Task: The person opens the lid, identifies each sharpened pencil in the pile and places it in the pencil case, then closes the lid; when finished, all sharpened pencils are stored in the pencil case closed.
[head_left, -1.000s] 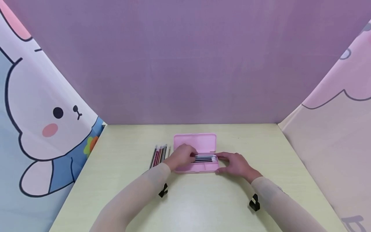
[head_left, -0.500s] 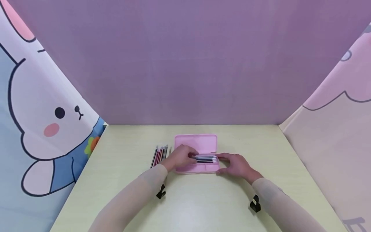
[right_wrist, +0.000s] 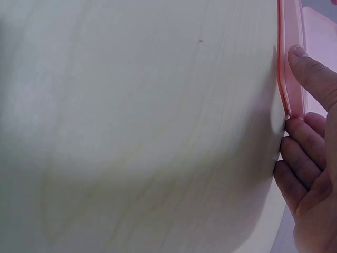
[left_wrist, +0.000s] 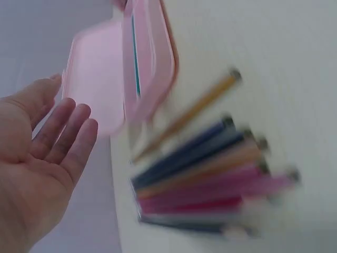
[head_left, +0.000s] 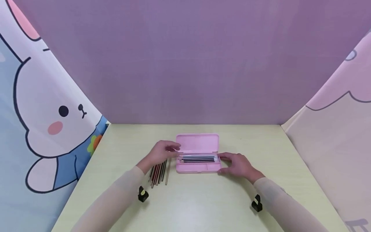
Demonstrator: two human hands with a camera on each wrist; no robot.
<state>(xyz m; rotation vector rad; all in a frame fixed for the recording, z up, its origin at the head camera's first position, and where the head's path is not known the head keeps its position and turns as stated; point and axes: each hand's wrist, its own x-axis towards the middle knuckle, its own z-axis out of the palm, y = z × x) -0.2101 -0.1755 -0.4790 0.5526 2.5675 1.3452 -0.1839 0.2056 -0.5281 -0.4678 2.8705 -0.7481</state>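
Observation:
A pink pencil case (head_left: 197,143) lies with its lid raised at the middle of the table. Several dark pencils (head_left: 198,159) lie side by side in its long compartment. My left hand (head_left: 160,152) hovers above the loose pencils (head_left: 156,174) left of the case, fingers extended and nothing held; its fingertips overlap the case's left edge in the head view. In the left wrist view those pencils are blurred, and the palm (left_wrist: 31,174) faces the camera. At the case's right end, my right hand (head_left: 239,165) holds it between thumb (right_wrist: 310,71) and fingers.
A single wooden-coloured pencil (head_left: 168,174) lies a little apart from the pile, close to the case. The pale table (head_left: 191,203) meets a purple back wall (head_left: 191,64). Side panels bear cartoon prints, a rabbit (head_left: 43,112) on the left.
My left hand has left the case's compartment and moved left to above the loose pencils, uncovering the pencils' left ends inside the case. The right hand stays at the case's right end.

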